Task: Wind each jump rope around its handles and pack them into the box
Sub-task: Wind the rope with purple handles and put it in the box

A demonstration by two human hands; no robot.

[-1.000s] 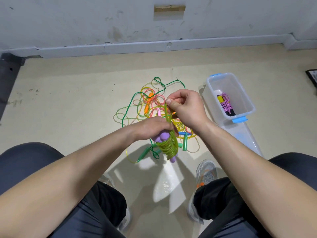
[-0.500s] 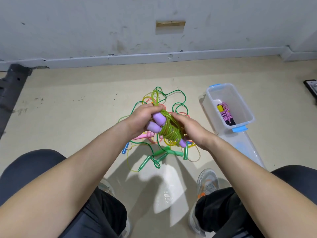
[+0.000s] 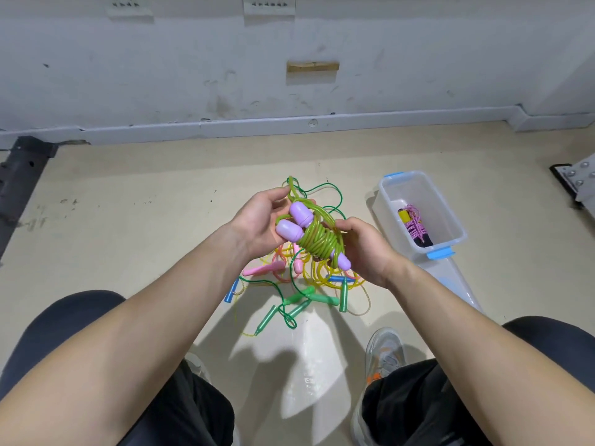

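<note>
Head camera, looking down: a seated person holds a jump rope (image 3: 317, 241) over a beige floor (image 3: 128, 236), its yellow-green cord coiled tightly around two lilac handles (image 3: 301, 214) laid side by side. The left hand (image 3: 260, 220) grips the rounded upper ends of the handles, fingers curled behind them, and a loose loop of cord stands up above its fingertips. The right hand (image 3: 367, 249) cups the lower end of the bundle, fingers curled underneath and thumb pressed against the coils. The bundle hangs in the air directly above a tangle of unwound ropes (image 3: 289, 284) on the floor (green, pink, blue and yellow handles among them). To the right, well apart from the hands, a clear plastic box (image 3: 446, 214) with blue latches stands open, and a wound pink rope (image 3: 413, 225) lies inside it. The box's lid (image 3: 450, 278) lies just beside its near end. A grey shoe (image 3: 384, 352) shows below, between the person's dark-clothed knees.
</note>
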